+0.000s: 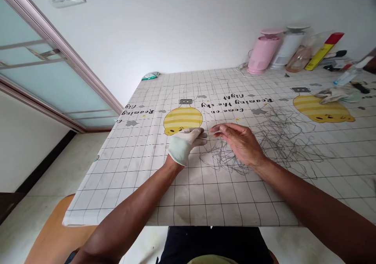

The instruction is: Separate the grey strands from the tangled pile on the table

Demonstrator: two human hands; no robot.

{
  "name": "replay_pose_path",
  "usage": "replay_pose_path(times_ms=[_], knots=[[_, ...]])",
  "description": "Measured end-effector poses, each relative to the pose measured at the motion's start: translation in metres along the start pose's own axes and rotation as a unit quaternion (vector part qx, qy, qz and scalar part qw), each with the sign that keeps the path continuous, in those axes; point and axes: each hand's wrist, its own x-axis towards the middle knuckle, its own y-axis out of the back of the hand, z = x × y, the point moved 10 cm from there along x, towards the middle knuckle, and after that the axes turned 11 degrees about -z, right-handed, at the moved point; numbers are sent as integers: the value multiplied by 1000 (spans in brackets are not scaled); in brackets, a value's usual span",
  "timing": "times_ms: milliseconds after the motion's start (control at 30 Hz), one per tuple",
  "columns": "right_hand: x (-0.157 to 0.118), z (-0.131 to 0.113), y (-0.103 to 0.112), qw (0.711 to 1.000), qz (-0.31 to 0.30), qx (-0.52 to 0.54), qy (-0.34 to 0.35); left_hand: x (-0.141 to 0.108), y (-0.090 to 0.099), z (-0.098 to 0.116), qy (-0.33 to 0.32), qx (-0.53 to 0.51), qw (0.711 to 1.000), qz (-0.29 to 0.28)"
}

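Observation:
My left hand (188, 141) wears a white glove with greyish fingertips. Its thumb and fingers come together in a pinch above the tablecloth, by a printed yellow balloon bear. A short gap to the right, my bare right hand (237, 139) has its thumb pressed to the index finger. Whatever either pinch holds is too fine to make out. Under and beside the right hand lies a loose tangle of thin dark threads (282, 138), spreading to the right across the cloth. Part of the tangle is hidden by my right hand and forearm.
A checked tablecloth (141, 170) covers the table. Another glove (337, 94) lies at the right. Along the wall stand a pink cylindrical device (263, 54), a white one (288, 50), a bottle (300, 59) and a yellow-red box (324, 52). A green-white packet (150, 76) rests at the back left corner.

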Motion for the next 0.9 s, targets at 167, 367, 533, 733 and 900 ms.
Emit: replay_pose_path(times_ms=[167, 367, 533, 733, 900], knots=[[-2, -15, 20, 995, 29, -92, 17, -20, 28, 38, -84, 124, 978, 144], [-4, -5, 6, 977, -39, -209, -24, -21, -3, 41, -103, 129, 986, 22], [-6, -3, -12, 958, -78, -275, -8, -11, -37, 25, -78, 259, 959, -91], [-10, -8, -16, 942, -56, -329, 15, -6, -16, 12, -20, 289, 957, -20], [-13, -10, -16, 911, -21, -410, 49, -10, -19, 19, -34, 361, 932, -4]])
